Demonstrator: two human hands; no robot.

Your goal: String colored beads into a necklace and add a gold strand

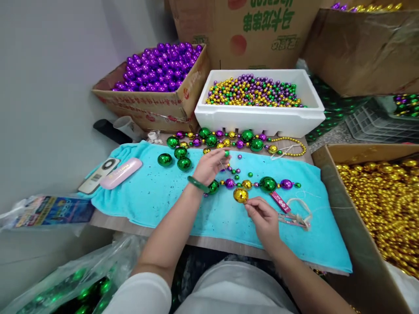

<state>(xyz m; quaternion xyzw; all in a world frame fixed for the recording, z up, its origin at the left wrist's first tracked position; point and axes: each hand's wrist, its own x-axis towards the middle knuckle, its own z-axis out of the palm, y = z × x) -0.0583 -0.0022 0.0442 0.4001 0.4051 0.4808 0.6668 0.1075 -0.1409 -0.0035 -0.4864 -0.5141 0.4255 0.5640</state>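
Note:
My right hand [263, 218] pinches a large shiny gold bead [240, 195] by its lower right side, just above the towel. My left hand [211, 165] is bent over the towel with its fingers closed, and a small green bead [227, 153] shows at the fingertips. A thin pale line, perhaps thread or a needle, runs below those fingers. Between and beyond the hands lies a row of purple, gold and green beads, with a big green bead [268, 184] towards its right end. Small loose beads, including a green one [250, 174], lie just behind this row.
A turquoise towel [147, 196] covers the table. Behind it are a finished-looking bead necklace [248, 135], a white foam box [258, 117] of small beads and a carton [147, 107] of purple beads. Scissors [294, 221] lie at right, a pink case [121, 173] at left.

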